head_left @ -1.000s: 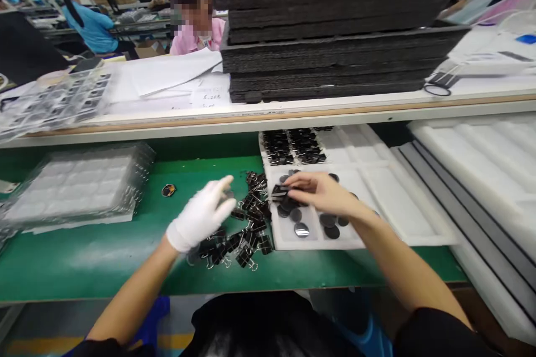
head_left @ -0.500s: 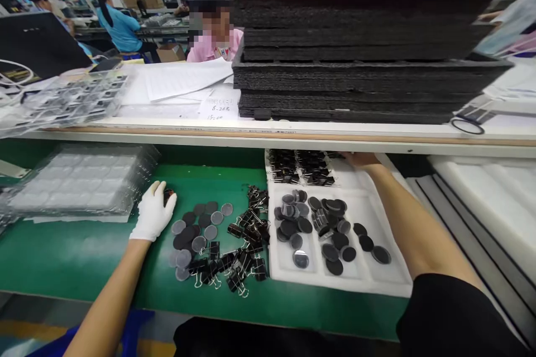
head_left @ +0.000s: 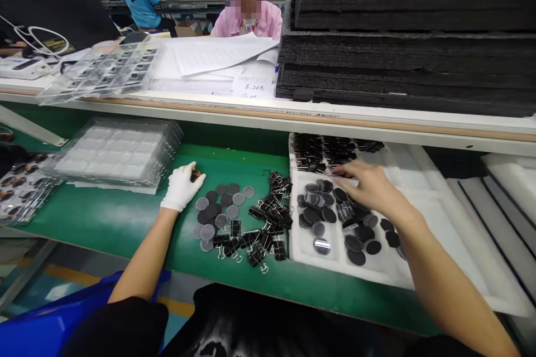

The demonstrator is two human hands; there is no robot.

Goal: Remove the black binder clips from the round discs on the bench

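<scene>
Head cam only, and I'm using the loose pile of black binder clips (head_left: 272, 213) on the green table (head_left: 117, 217) as the middle of the clock. Left hand (head_left: 183, 185), in a white glove, is between 9 and 10 with thumb and fingers around a small round part (head_left: 195, 176), dark with a bit of orange. Can't tell if they're really clamped on it or just sitting there. Right hand (head_left: 371, 184), bare, is between 2 and 3, over the white tray (head_left: 408, 170). Its fingertips are at the near edge of the tray's packed clips (head_left: 307, 153), which are around 2; can't tell whether they're pinching one. More dark round discs (head_left: 329, 214) are heaped in the tray at 3, below that hand, and a bunch of loose discs (head_left: 212, 210), some black and some greyish, is spread on the table at 9. Stack of clear plastic trays (head_left: 117, 148) is between 9 and 10, further out than the glove. Up on the shelf there are papers (head_left: 224, 56) near 11 and a big black foam stack (head_left: 397, 50) between 1 and 2.
</scene>
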